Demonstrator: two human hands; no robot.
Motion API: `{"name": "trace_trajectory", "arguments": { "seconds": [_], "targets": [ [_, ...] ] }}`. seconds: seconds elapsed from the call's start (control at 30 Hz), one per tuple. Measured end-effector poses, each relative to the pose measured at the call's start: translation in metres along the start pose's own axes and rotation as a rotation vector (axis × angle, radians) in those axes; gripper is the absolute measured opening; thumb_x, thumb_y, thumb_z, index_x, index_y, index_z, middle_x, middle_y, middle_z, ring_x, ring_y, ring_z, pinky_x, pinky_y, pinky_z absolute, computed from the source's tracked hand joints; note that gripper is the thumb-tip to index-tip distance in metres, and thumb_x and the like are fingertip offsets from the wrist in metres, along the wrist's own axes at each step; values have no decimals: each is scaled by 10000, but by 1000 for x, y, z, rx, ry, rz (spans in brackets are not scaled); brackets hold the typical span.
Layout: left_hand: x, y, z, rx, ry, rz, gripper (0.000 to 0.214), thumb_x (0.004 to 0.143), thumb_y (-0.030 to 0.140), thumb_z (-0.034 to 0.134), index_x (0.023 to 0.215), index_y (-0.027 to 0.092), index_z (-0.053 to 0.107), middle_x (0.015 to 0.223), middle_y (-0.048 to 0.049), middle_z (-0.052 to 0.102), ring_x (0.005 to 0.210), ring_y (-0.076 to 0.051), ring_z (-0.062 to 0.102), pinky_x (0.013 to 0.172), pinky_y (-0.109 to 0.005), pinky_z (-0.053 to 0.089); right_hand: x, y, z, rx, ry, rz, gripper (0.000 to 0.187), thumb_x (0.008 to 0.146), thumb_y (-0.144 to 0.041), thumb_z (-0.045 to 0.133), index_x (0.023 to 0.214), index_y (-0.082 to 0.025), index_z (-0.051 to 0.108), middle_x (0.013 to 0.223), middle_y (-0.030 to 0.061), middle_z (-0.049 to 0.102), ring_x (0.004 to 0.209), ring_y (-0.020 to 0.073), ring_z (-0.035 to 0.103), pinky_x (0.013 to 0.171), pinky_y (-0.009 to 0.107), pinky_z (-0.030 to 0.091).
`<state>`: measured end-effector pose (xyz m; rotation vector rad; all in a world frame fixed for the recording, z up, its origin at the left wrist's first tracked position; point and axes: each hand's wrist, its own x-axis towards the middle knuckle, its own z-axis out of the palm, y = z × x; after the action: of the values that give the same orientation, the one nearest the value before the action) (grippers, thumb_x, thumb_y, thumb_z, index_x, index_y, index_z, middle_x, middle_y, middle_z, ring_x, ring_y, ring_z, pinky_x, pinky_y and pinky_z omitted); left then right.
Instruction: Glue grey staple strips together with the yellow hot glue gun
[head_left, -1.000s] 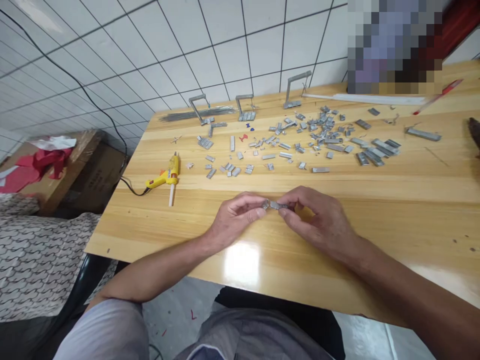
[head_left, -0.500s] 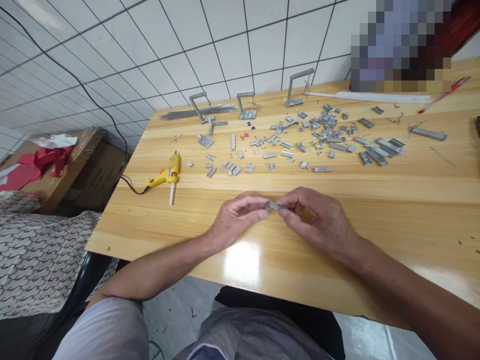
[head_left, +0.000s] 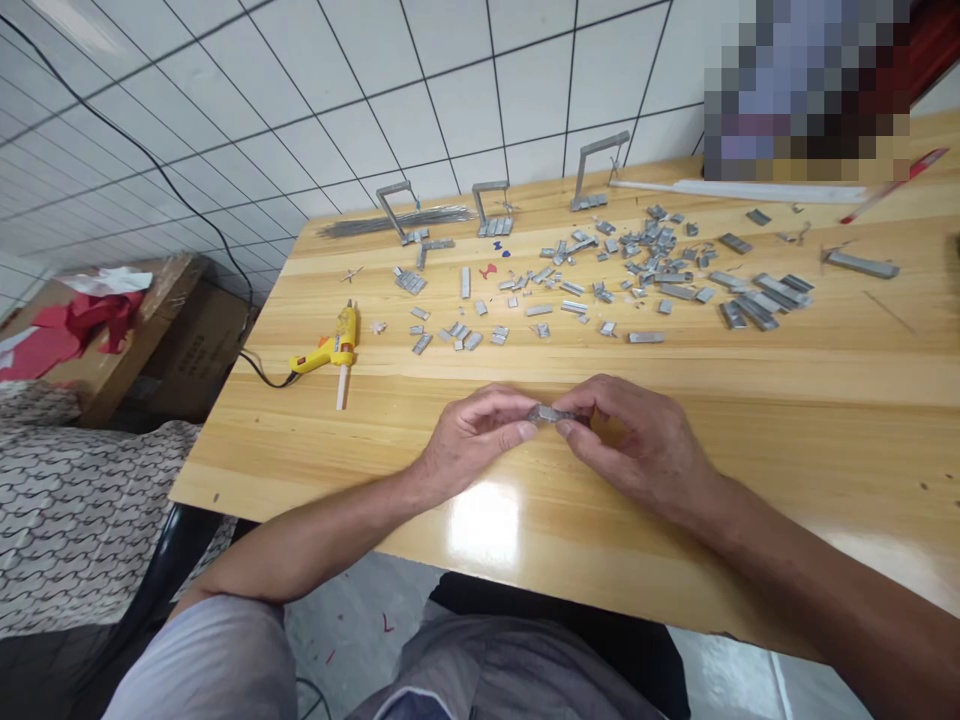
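Note:
My left hand (head_left: 484,432) pinches one end of a small silver-grey strip of staples (head_left: 550,412) between thumb and fingertips. From the other side my right hand (head_left: 637,435) grips the same piece, its thumb below and fingers above. Both hands are just over the near middle of the wooden table. The fingertips cover the ends of the strip, so its full shape is hidden. Beyond the hands lie many loose staple strips (head_left: 679,292), some in short broken bits. A flat strip (head_left: 646,338) lies nearest the right hand.
A yellow glue gun (head_left: 330,345) with a white glue stick (head_left: 343,387) rests at the left of the table (head_left: 315,460). Angled stands (head_left: 493,210) made of strips line the back, near thin metal rods (head_left: 397,222). White sticks (head_left: 772,190) lie at the back right.
Both hands keep their pinch on the strip, with hardly any movement. The view has shifted very slightly.

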<state>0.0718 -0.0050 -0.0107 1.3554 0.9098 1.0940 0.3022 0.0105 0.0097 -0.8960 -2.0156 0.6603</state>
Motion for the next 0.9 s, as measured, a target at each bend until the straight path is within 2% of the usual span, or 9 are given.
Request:
{"name": "trace_trajectory", "arguments": {
  "seconds": [0.9],
  "targets": [
    [0,2,0,54,5,4,191,873,300,867,1045,225,832,1012,-67,763,959,-165,714,902,-309,595,0,0,0,9,10,-3,101,962,-165,640,967,-253,690,802,-10,725,716,145,684,660,288,533]
  ]
}}
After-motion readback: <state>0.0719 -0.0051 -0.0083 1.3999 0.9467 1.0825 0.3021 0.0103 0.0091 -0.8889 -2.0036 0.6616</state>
